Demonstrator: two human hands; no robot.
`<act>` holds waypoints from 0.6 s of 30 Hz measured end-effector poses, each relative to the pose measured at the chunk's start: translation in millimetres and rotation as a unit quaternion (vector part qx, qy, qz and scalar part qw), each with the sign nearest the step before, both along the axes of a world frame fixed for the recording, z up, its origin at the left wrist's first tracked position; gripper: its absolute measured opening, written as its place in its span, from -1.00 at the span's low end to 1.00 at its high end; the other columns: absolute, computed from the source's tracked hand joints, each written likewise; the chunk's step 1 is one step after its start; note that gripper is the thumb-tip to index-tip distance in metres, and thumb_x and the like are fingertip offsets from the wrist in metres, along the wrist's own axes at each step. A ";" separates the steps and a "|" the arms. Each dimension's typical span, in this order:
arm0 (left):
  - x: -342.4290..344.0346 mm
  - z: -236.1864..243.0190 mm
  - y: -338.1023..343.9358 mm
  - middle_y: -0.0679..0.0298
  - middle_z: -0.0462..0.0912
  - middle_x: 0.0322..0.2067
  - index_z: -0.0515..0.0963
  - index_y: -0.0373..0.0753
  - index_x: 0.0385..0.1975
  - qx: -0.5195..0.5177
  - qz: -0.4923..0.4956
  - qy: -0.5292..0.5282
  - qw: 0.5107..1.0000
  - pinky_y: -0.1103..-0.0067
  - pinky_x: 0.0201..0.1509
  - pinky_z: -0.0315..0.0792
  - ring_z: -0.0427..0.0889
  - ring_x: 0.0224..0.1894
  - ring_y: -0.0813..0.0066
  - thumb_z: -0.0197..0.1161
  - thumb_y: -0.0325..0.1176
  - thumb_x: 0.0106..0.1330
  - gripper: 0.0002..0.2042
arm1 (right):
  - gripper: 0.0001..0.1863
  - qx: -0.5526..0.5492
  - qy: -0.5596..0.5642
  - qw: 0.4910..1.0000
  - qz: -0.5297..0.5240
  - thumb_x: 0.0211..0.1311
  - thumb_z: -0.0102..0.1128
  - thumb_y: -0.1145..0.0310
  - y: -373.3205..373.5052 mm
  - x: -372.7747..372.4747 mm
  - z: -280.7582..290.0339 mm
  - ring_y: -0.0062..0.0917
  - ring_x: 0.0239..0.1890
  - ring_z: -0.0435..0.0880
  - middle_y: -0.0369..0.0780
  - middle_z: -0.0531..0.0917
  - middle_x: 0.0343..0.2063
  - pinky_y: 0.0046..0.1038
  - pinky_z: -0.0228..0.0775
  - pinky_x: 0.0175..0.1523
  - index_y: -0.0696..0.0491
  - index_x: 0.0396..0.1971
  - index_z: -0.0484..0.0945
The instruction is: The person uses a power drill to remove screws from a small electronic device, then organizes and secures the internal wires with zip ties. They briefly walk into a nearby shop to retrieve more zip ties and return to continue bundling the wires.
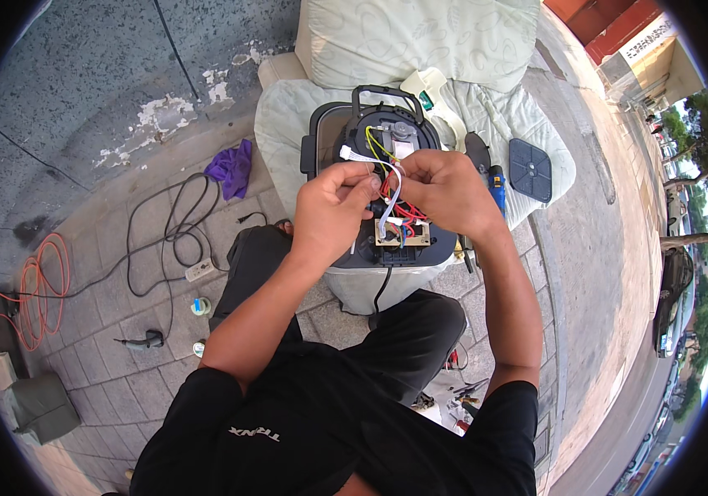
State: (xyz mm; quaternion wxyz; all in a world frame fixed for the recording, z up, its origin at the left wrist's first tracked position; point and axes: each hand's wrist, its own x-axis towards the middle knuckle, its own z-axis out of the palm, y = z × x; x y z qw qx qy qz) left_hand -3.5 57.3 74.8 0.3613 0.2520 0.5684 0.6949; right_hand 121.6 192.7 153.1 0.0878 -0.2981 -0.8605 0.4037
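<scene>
An opened dark-grey appliance point(329, 132) with a black carrying handle point(387, 89) lies before me on a cloth-covered seat. My left hand point(337, 202) is closed in a pinch over its left side, and what sits between the fingertips is too small to make out. Opposite it, my right hand point(445, 190) pinches at the wires, thumb and forefinger close to the left hand's. Red wires point(408, 211) run below the fingers to a small circuit board point(402, 234). A white ribbon cable point(391, 168) ends in a white plug point(346, 153). A yellow-green wire point(377, 145) curves above.
The pale padded seat point(275, 124) also bears a square dark plate point(529, 169) and a blue-black tool point(497, 188). On the paving at left are a purple cloth point(230, 169), a black cable point(174, 223), a white power strip point(199, 269) and an orange cord point(63, 264). Hand tools point(463, 397) lie lower right.
</scene>
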 end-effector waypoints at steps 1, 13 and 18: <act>1.4 -0.1 0.2 0.21 0.78 -0.20 0.62 -0.44 0.00 0.002 0.001 0.007 1.000 0.59 -0.22 0.69 0.77 -0.19 0.56 0.30 -0.47 0.47 -0.79 | -0.79 0.013 -0.006 1.000 0.011 0.22 0.39 0.33 0.2 -1.1 1.6 -0.58 -0.48 0.67 -0.18 0.75 -0.50 -0.46 0.52 -0.32 0.19 -0.31 0.75; 0.7 -4.9 5.7 0.15 0.77 -0.18 0.58 -0.45 0.05 0.039 -0.031 -0.032 0.998 0.60 -0.30 0.71 0.80 -0.11 0.46 0.22 -0.48 0.52 -0.78 | -0.85 0.164 -0.018 0.978 0.128 0.29 0.32 0.42 9.2 -8.9 7.6 -0.63 -0.49 0.59 -0.21 0.64 -0.55 -0.44 0.44 -0.35 0.19 -0.27 0.72; 6.7 -1.7 6.2 0.19 0.75 -0.20 0.58 -0.42 0.03 0.044 -0.022 -0.008 0.999 0.60 -0.32 0.70 0.79 -0.13 0.49 0.22 -0.48 0.53 -0.81 | -0.77 -0.025 0.001 1.000 -0.001 0.48 0.25 0.37 6.4 11.1 8.2 -0.76 -0.43 0.58 -0.35 0.71 -0.44 -0.57 0.45 -0.35 0.19 -0.05 0.74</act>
